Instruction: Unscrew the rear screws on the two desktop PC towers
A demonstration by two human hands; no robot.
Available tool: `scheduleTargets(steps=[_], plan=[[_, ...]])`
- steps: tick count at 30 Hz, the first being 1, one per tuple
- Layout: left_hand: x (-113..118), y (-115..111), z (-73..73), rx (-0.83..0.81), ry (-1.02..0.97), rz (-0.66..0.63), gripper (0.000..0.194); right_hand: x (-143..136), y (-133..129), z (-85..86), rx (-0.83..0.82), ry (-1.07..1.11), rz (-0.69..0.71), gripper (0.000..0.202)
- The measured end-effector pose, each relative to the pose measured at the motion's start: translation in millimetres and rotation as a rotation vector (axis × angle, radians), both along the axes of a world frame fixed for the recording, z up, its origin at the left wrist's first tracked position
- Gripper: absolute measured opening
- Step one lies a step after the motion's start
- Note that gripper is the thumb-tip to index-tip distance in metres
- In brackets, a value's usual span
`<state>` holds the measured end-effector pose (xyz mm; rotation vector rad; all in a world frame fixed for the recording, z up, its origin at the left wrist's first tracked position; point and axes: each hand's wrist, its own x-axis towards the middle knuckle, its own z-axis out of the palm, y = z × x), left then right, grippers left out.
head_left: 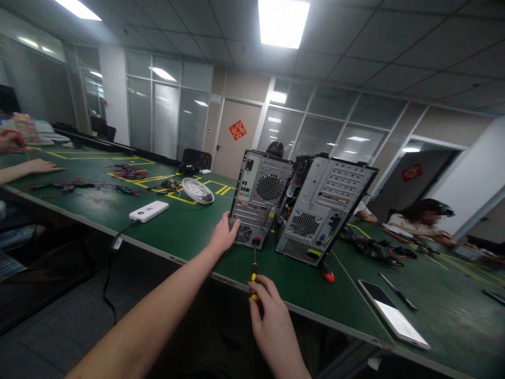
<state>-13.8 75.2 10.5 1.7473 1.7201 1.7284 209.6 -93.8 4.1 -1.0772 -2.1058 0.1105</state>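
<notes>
Two computer towers stand upright on the green table, their rear panels toward me. My left hand (225,234) grips the lower left edge of the left computer tower (252,195), thumb on the rear panel and fingers partly hidden round the side. Between the fingertips of my right hand (272,310) is a yellow-and-black screwdriver (254,276). Its shaft points to the bottom of that tower, near a small red part (256,241); whether the tip touches a screw is too small to tell. The second computer tower (305,223) stands close on the right, its side open.
A red-orange handle (328,275) sticks out by the second tower. Rightward lie a phone (394,316), a slim pointed tool (398,292) and black cables (374,248). To the left are a white power bank (149,211), an oval perforated cover (198,190) and wires (79,185). Other people sit at both sides.
</notes>
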Motion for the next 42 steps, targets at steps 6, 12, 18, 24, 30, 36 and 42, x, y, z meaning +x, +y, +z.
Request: scheduleTargets(steps=[6, 12, 18, 24, 30, 36, 42], plan=[[-0.2, -0.4, 0.1, 0.001, -0.006, -0.002, 0.054, 1.5, -1.0, 4.2, 0.006, -0.054, -0.005, 0.037], [0.3, -2.8, 2.1, -0.011, -0.018, -0.007, 0.054, 1.8, -0.8, 2.1, 0.023, -0.077, -0.020, 0.038], [0.8, -4.8, 3.6, -0.017, -0.017, -0.010, 0.054, 0.2, -1.8, 4.2, -0.003, -0.055, -0.020, 0.037], [0.5, -4.9, 4.0, -0.019, -0.008, -0.002, 0.054, -0.4, -2.0, 4.4, -0.020, -0.005, -0.030, 0.032], [1.5, -5.5, 5.4, -0.031, -0.022, -0.002, 0.055, -0.3, -0.2, 2.9, -0.038, 0.029, -0.024, 0.029], [1.2, -6.1, 5.3, -0.023, -0.031, -0.014, 0.054, -1.2, -0.8, 5.1, -0.043, 0.064, -0.037, 0.026], [0.5, -5.8, 4.7, -0.028, -0.030, -0.014, 0.055, -2.3, -1.2, 5.7, -0.056, 0.050, -0.043, 0.024]])
